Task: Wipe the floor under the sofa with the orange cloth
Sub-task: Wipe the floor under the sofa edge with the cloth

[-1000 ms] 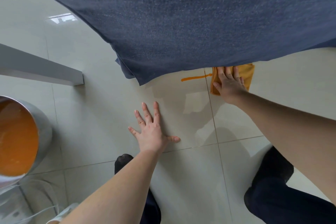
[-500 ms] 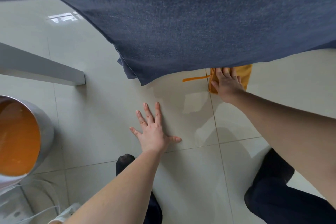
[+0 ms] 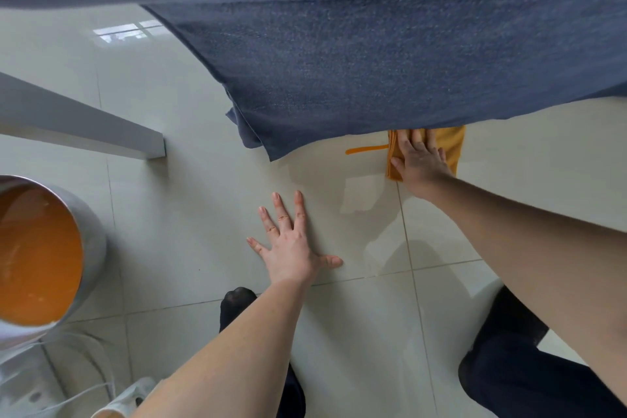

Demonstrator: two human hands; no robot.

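Note:
The orange cloth lies folded on the pale tiled floor at the lower edge of the dark blue sofa cover, its far part hidden under the fabric. A thin orange loop sticks out to its left. My right hand presses flat on the cloth, fingers reaching to the sofa's edge. My left hand rests flat on the floor with fingers spread, holding nothing, left and nearer than the cloth.
A metal bucket with an orange inside stands at the left. A grey bar runs along the floor at upper left. White cables lie at lower left. My dark-clad knees are on the tiles near the bottom.
My right hand has slid the cloth slightly back and forth along the sofa's edge; now a bit more cloth shows. The left hand stays planted.

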